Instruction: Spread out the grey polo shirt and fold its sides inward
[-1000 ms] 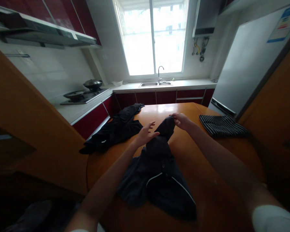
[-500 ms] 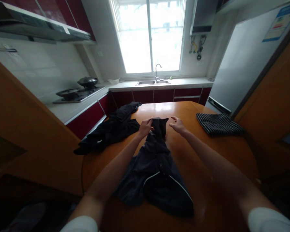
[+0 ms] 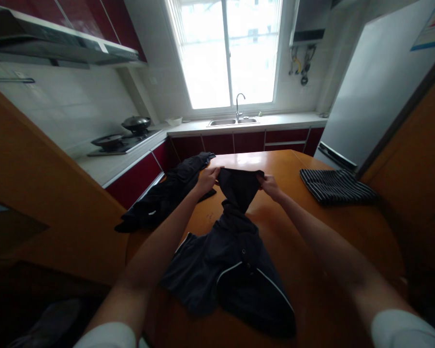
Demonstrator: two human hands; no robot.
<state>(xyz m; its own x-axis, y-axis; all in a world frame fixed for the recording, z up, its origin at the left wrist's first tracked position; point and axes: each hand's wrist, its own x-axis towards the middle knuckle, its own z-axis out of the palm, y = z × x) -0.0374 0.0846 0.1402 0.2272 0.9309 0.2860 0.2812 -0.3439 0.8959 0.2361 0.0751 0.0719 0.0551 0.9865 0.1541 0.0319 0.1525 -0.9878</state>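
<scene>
A dark polo shirt (image 3: pixel 235 241) with white piping and a buttoned placket lies on the wooden table (image 3: pixel 275 162), its collar end toward me. The far edge of the shirt is stretched between my hands, lifted a little off the tabletop. My left hand (image 3: pixel 208 179) pinches one corner of that edge, and my right hand (image 3: pixel 270 185) grips the other corner. Between the hands and the collar the cloth is bunched and twisted. My fingertips are partly hidden by the fabric.
Dark clothes (image 3: pixel 166 193) lie heaped at the table's left edge. On the right is a folded striped cloth (image 3: pixel 335 186). Beyond the table are a counter with a sink (image 3: pixel 223 122), a stove with pans (image 3: pixel 136 123) and a fridge (image 3: pixel 369 87).
My right hand, open and apart from the cloth before, has taken hold of the shirt's far edge. That edge is now pulled wide and raised between both hands.
</scene>
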